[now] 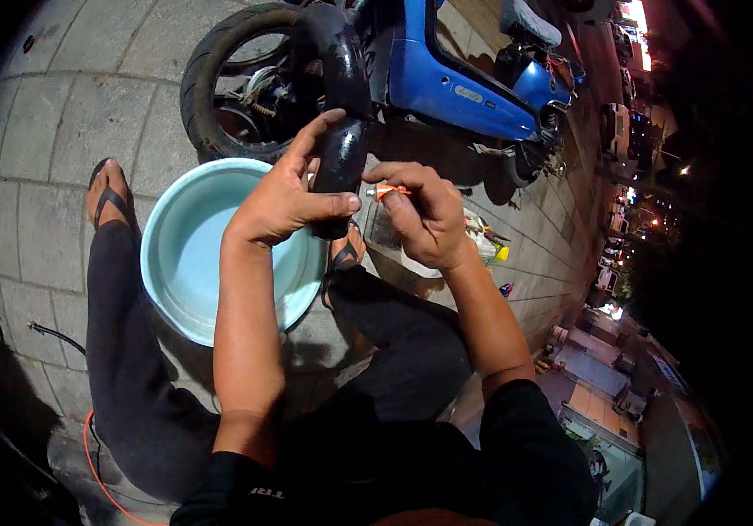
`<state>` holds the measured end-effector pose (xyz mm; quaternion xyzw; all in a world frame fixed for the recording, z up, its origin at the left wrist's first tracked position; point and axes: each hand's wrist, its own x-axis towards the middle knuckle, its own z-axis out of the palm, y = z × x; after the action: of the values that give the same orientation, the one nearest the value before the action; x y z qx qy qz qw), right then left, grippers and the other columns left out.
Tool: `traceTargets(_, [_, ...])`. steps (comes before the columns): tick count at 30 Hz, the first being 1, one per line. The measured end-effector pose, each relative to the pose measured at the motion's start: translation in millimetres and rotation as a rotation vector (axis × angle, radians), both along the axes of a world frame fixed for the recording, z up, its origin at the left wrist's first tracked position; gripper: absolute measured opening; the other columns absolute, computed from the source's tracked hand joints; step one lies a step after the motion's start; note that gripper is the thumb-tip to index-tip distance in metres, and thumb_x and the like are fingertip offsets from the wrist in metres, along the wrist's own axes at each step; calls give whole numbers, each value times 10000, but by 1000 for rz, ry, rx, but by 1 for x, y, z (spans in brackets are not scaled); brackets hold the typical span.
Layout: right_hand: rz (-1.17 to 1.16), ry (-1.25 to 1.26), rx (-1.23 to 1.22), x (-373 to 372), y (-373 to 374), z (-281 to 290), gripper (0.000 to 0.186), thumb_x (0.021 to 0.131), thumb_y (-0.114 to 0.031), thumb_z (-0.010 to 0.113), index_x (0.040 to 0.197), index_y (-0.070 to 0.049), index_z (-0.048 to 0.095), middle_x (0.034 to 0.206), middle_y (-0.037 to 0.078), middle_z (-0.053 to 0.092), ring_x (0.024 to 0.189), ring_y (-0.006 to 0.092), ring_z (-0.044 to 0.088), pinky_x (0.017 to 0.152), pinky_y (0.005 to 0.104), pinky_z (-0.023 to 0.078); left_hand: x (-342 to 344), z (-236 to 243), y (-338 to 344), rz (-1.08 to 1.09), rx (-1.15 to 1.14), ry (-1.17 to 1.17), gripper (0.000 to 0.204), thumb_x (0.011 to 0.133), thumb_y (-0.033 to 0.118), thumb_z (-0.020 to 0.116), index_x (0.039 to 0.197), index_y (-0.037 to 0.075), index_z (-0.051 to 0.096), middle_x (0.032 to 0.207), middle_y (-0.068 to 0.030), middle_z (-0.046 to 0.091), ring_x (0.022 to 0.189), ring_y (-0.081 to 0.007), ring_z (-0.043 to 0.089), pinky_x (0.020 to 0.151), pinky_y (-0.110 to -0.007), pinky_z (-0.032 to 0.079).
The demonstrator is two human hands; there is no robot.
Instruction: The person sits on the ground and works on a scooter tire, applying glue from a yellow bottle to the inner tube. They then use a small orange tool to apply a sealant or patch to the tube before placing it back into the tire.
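A shiny black inner tube, plump and wet-looking, hangs in front of me with its upper part reaching up to the scooter. My left hand grips its lower part, the thumb across the near side and the other fingers partly hidden by the rubber. Just right of it, my right hand pinches a small orange tube with a silvery tip between thumb and fingers. That tip points left at the inner tube, with a narrow gap seemingly between them.
Below my left hand stands a pale blue basin, between my sandalled feet. A blue scooter lies ahead, its wheel's tyre just beyond the basin. Pliers and other items lie right of my hands. An orange hose runs at lower left.
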<state>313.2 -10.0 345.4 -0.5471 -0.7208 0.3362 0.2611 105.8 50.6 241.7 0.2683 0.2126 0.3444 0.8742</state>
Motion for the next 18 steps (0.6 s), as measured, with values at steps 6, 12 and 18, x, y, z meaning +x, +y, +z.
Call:
traceTargets(6, [4,-2,-82,-8,0,4,168,1020,-39,593,1180,1,625,1319,197,735,1054,203,735,923,335,568,-1,1,0,-30,-38,-10,1128,707,-67,909,1665,128,346,1453,-102,584,1241,-203,641,1059,-354,536])
traceTargets(12, [-55,-63,-15,-19,16,1,191,1061,-76,604,1237,-10,632,1364,187,709,1015,226,769,899,332,586,0,-1,-1,-50,-31,-12,1115,704,-94,888,1659,136,361,1398,-91,619,1207,-188,647,1026,-346,552])
traceTargets(18, [-53,-94,72,-25,20,-2,232,1001,-97,681,1222,-25,683,1065,126,763,712,176,736,655,327,572,-1,6,0,-73,-29,18,1105,706,-107,864,1660,140,364,1295,-85,668,1121,-163,674,968,-330,574])
